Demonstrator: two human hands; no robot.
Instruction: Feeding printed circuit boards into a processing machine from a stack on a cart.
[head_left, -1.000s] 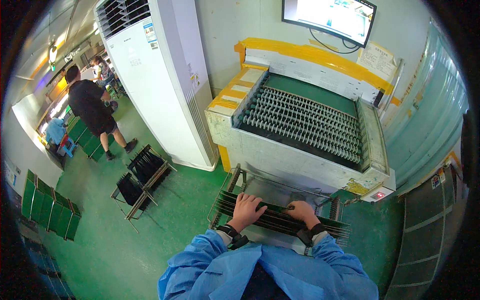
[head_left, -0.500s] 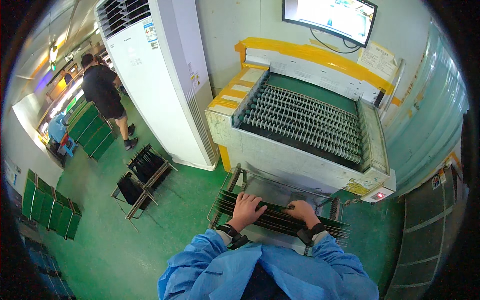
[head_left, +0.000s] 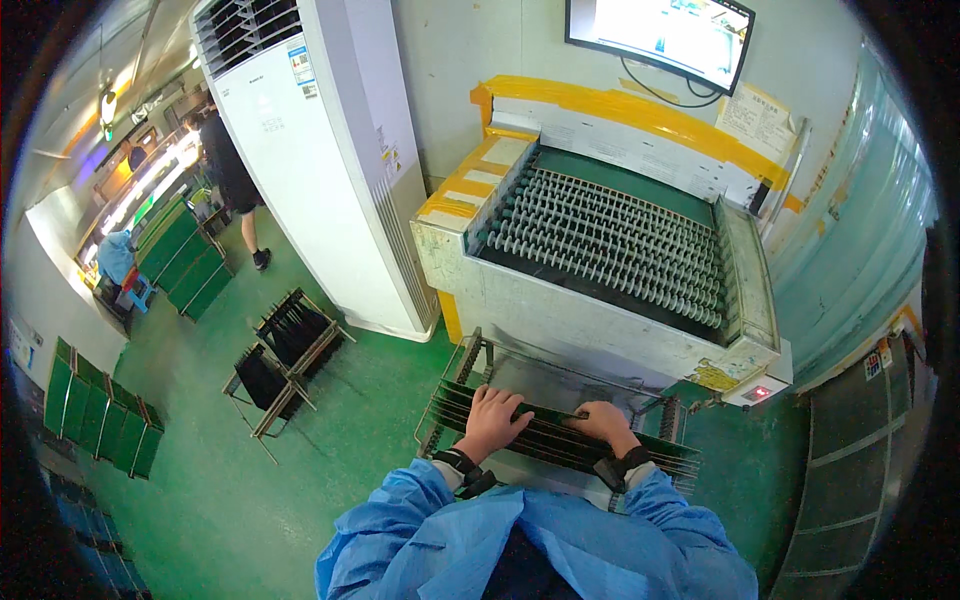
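Both hands were seen laid on top of a row of dark green boards (head_left: 560, 440) standing on edge in a metal rack (head_left: 470, 360) directly in front of the person. The left hand (head_left: 492, 418) was placed palm-down on the left part of the row, fingers spread and slightly curled over the upper edges of the boards; no board was seen lifted clear of the rack. The right hand (head_left: 603, 422) was set on the right part of the row, fingers bent down over the edges. Whether a single board was pinched by either hand could not be told, as the fingertips were hidden among the boards. Dark bands were worn at both wrists, and blue sleeves (head_left: 400, 510) were seen entering from the lower edge.

The rack was positioned on the green floor (head_left: 230, 500), just in front of a roller conveyor machine (head_left: 610, 240) with rows of small wheels across its top and yellow tape along its rear edge. A tall white cabinet unit (head_left: 320, 150) was noted to the left of the machine, and a screen (head_left: 660, 30) on the wall above it. Two smaller racks of dark boards (head_left: 285, 345) were observed further left, well apart from the hands. Another person (head_left: 230, 170) was seen standing in the far left background.
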